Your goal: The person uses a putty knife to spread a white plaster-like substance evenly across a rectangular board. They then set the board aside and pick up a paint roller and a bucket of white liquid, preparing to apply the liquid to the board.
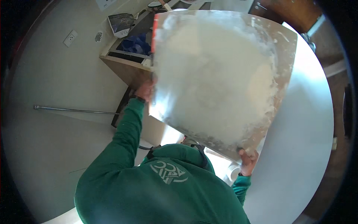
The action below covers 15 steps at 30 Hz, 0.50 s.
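Note:
A large, roughly square flat panel (285, 56) spans the upper middle of the head view. Most of its face is smeared with a whitish, cloudy coating (212, 74), while a bare brownish-grey margin shows along the right side. A red strip (154, 28) marks its upper left edge. My left hand (144, 90) is closed on the panel's left edge, its fingers partly hidden. At the near right corner my right hand (248, 161) grips the edge, with the thumb over the face. Both arms wear green sleeves. The panel covers whatever lies beneath it.
Left of the panel, an open wooden cabinet frame (125, 59) holds a blue cloth-like item (136, 44) and a dark-and-white packet (120, 24). A metal rod (76, 110) runs along the left wall. A curved white surface (302, 130) extends at right. A white cylinder (233, 172) is near my right wrist.

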Motion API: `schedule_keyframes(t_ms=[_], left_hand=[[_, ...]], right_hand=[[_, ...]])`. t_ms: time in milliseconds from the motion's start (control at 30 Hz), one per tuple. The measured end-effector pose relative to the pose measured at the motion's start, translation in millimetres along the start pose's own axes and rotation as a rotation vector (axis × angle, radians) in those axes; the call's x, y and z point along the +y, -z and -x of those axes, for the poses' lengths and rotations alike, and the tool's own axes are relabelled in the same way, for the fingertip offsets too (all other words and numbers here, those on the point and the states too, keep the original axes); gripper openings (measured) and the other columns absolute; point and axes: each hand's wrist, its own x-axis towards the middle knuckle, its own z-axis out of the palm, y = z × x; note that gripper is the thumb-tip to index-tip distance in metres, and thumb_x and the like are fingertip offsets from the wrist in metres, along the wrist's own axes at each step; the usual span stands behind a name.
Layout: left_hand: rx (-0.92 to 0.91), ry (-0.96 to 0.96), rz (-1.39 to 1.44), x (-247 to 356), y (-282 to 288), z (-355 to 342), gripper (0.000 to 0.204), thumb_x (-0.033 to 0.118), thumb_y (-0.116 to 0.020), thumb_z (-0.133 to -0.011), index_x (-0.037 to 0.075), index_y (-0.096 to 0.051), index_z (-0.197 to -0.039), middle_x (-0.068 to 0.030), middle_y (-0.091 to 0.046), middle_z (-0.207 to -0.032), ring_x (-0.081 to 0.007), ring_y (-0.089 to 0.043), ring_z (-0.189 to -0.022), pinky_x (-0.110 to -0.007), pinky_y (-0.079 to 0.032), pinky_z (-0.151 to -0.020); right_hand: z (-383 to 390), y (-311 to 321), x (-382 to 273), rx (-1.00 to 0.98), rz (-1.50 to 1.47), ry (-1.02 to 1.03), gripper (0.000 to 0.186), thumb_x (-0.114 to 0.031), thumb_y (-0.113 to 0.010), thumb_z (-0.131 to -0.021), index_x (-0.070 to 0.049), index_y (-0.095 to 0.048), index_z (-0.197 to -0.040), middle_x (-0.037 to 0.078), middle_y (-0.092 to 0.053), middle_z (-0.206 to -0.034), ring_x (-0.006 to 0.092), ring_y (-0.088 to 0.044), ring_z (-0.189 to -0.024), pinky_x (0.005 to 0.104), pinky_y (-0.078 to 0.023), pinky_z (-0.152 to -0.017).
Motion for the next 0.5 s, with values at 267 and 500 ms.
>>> schedule_keyframes(t_ms=[267,500], left_hand=[[0.274,-0.221,0.069,67,116,167,0.050,0.026,-0.071,-0.082,0.002,-0.055,-0.123,-0.0001,-0.060,-0.099,-0.0094,-0.055,-0.077,-0.023,-0.043,-0.066],[0.697,-0.234,0.270,46,127,288,0.048,0.025,-0.066,-0.088,0.002,-0.051,-0.128,-0.0036,-0.062,-0.104,-0.0145,-0.059,-0.090,-0.029,-0.049,-0.076]], right_hand=[[-86,-55,-14,-0.558,0.200,-0.048,0.038,-0.026,-0.073,-0.083,0.001,-0.065,-0.109,0.005,-0.068,-0.096,0.0145,-0.062,-0.086,0.0300,-0.050,-0.079],[-164,-178,60,-1.037,0.225,-0.104,0.050,-0.041,-0.066,-0.087,0.003,-0.062,-0.108,0.006,-0.063,-0.093,0.0137,-0.057,-0.087,0.0295,-0.047,-0.077]])
